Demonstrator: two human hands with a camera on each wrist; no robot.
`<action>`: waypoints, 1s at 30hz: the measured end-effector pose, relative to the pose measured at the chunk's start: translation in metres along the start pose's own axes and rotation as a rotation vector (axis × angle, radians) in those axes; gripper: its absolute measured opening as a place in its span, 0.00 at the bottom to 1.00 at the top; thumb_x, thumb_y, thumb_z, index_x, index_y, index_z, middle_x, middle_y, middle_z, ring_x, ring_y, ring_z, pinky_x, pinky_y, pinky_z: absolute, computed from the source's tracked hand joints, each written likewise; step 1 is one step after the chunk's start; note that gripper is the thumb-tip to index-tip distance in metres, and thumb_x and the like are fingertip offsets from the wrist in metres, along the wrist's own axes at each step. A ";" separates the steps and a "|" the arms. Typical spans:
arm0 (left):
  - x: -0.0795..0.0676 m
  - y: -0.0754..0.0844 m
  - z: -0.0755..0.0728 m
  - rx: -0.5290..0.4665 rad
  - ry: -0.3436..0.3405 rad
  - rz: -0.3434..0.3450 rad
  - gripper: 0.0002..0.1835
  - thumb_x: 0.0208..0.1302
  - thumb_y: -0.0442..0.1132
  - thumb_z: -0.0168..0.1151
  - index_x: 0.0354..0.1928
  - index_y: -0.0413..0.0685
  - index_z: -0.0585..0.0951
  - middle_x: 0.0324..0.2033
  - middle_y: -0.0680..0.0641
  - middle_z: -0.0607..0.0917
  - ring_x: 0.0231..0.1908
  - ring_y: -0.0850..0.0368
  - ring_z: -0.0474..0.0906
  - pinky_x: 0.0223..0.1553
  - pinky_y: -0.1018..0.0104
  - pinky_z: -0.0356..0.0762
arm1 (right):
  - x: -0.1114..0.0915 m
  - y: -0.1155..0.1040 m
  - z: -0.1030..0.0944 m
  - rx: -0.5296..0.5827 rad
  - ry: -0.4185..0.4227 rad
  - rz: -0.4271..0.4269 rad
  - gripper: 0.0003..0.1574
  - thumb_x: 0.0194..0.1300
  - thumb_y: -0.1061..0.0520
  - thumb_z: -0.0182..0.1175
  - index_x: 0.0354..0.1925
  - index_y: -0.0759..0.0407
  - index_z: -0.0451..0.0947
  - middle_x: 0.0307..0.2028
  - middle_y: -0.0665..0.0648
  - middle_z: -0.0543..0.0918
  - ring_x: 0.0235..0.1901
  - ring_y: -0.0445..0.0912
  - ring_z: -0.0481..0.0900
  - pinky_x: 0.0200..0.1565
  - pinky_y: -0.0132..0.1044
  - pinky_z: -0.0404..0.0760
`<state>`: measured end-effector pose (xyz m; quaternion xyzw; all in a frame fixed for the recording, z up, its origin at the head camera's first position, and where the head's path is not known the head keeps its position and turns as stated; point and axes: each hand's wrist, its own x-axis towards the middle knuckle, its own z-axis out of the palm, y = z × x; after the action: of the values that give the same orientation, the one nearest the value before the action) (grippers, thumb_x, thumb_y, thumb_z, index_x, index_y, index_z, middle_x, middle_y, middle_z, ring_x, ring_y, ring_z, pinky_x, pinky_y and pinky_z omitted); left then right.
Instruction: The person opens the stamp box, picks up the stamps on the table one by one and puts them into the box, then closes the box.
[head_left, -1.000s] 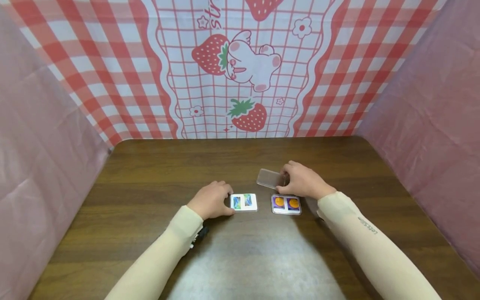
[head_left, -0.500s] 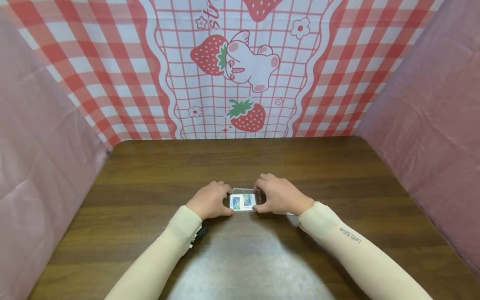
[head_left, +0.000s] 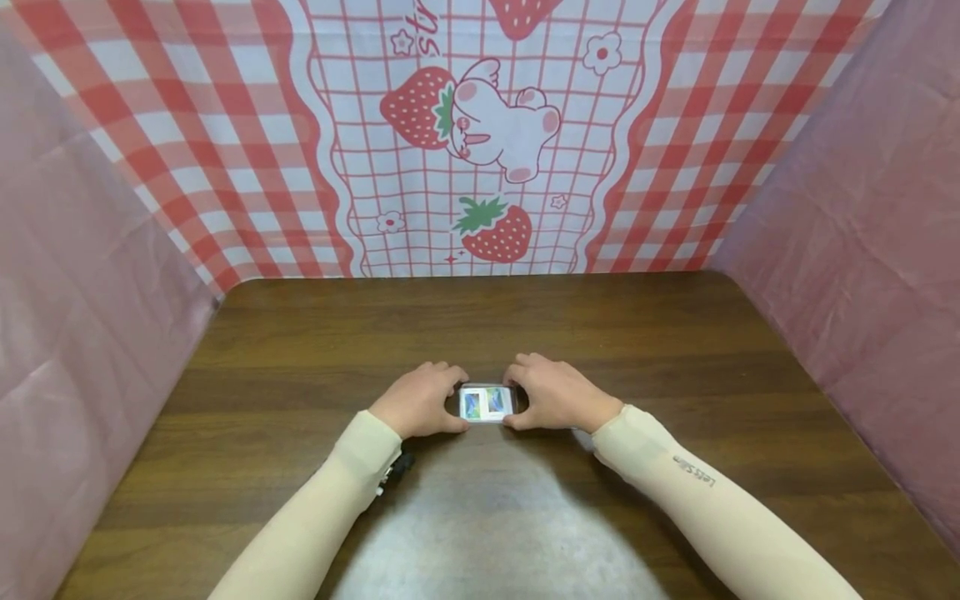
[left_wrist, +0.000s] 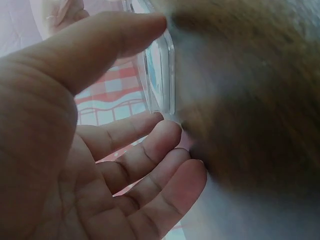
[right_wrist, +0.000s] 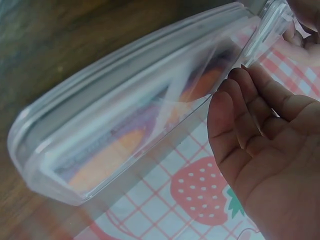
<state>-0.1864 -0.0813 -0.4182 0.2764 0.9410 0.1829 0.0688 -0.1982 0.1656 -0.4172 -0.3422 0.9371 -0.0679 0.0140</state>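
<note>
A small clear plastic case [head_left: 486, 403] with a blue-and-green picture card inside lies on the table between both hands. My left hand [head_left: 417, 402] grips its left end, thumb at the near edge and fingers at the far edge. At the right end, my right hand [head_left: 564, 393] holds the clear cover [left_wrist: 146, 82], which now lies over the card; whether it is fully seated I cannot tell. A second clear case [right_wrist: 115, 145], showing orange round shapes on purple, lies beneath the right hand and is mostly hidden in the head view.
The brown wooden table [head_left: 480, 325] extends around the hands. Behind it hangs a red-and-white checked cloth [head_left: 517, 125] with strawberries, and pink cloth [head_left: 832, 225] hangs at both sides.
My right hand has carried the clear cover leftward and toward me, from above the orange-picture case onto the blue-green one. The left hand has stayed at the case's left end.
</note>
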 end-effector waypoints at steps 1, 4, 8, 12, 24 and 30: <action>0.000 0.000 0.000 0.000 -0.002 0.001 0.33 0.54 0.53 0.80 0.59 0.47 0.81 0.43 0.50 0.83 0.41 0.55 0.76 0.45 0.57 0.77 | 0.000 0.000 0.000 0.001 -0.001 0.000 0.31 0.52 0.35 0.76 0.46 0.53 0.82 0.39 0.48 0.78 0.35 0.41 0.72 0.33 0.37 0.77; 0.000 -0.001 0.000 -0.005 -0.006 0.002 0.31 0.54 0.53 0.80 0.57 0.49 0.82 0.42 0.51 0.83 0.39 0.56 0.75 0.43 0.58 0.76 | 0.002 -0.001 0.001 0.006 -0.004 0.000 0.32 0.53 0.36 0.76 0.48 0.53 0.82 0.41 0.49 0.78 0.36 0.41 0.73 0.34 0.38 0.78; -0.001 -0.002 0.000 -0.013 -0.004 0.002 0.29 0.55 0.54 0.80 0.55 0.50 0.83 0.42 0.51 0.83 0.39 0.56 0.74 0.43 0.57 0.76 | 0.002 -0.002 0.001 0.006 -0.016 -0.002 0.33 0.53 0.36 0.76 0.50 0.54 0.83 0.42 0.50 0.79 0.37 0.42 0.74 0.36 0.40 0.79; -0.002 -0.004 0.000 -0.022 -0.003 -0.005 0.29 0.54 0.55 0.80 0.56 0.52 0.85 0.44 0.51 0.83 0.40 0.57 0.74 0.44 0.57 0.76 | 0.002 -0.002 0.000 0.003 -0.022 -0.007 0.34 0.54 0.36 0.76 0.50 0.55 0.83 0.42 0.51 0.79 0.37 0.42 0.75 0.38 0.40 0.80; -0.002 -0.005 -0.002 0.047 -0.013 -0.021 0.31 0.53 0.57 0.80 0.58 0.53 0.87 0.44 0.51 0.84 0.41 0.55 0.75 0.44 0.56 0.77 | 0.003 -0.002 -0.001 0.012 -0.019 -0.029 0.35 0.53 0.35 0.77 0.50 0.55 0.83 0.42 0.51 0.80 0.39 0.45 0.77 0.43 0.44 0.80; -0.002 -0.005 -0.001 0.033 -0.014 -0.028 0.30 0.54 0.56 0.80 0.57 0.54 0.86 0.45 0.51 0.84 0.42 0.55 0.75 0.44 0.55 0.77 | 0.003 -0.004 -0.003 0.021 -0.039 -0.024 0.35 0.54 0.35 0.78 0.50 0.57 0.84 0.42 0.52 0.81 0.41 0.46 0.78 0.46 0.45 0.80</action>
<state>-0.1873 -0.0865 -0.4186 0.2658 0.9470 0.1645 0.0736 -0.1984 0.1614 -0.4135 -0.3547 0.9316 -0.0715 0.0350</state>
